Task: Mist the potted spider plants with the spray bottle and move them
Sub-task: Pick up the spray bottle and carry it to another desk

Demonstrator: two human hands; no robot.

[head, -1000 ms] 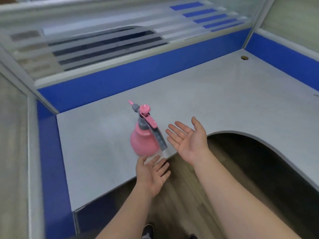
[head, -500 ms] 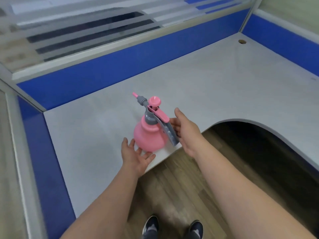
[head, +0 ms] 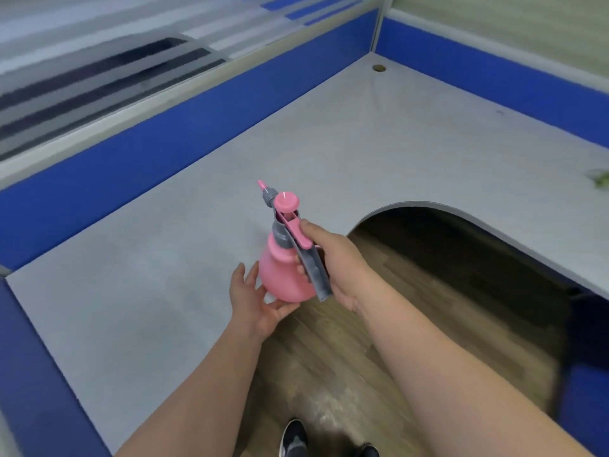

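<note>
A pink spray bottle (head: pixel 280 272) with a grey handle and a pink pump knob is held just above the desk's front edge. My right hand (head: pixel 336 258) is wrapped around its grey handle, thumb resting on the pink trigger. My left hand (head: pixel 255 300) cups the bottle's base from below and the left, fingers spread. The nozzle points away to the upper left. A blurred scrap of green leaf (head: pixel 600 178) shows at the far right edge of the desk; no pot can be seen.
The grey L-shaped desk (head: pixel 164 258) has a curved cut-out in front of me, with wooden floor and my shoes (head: pixel 295 438) below. Blue partition panels (head: pixel 148 150) with frosted glass enclose the desk at the back, left and right. A cable hole (head: pixel 379 67) sits in the far corner.
My right hand has gone from open beside the bottle to gripping its handle. My left hand stays under the base. The view has swung right, bringing a bit of green leaf into sight.
</note>
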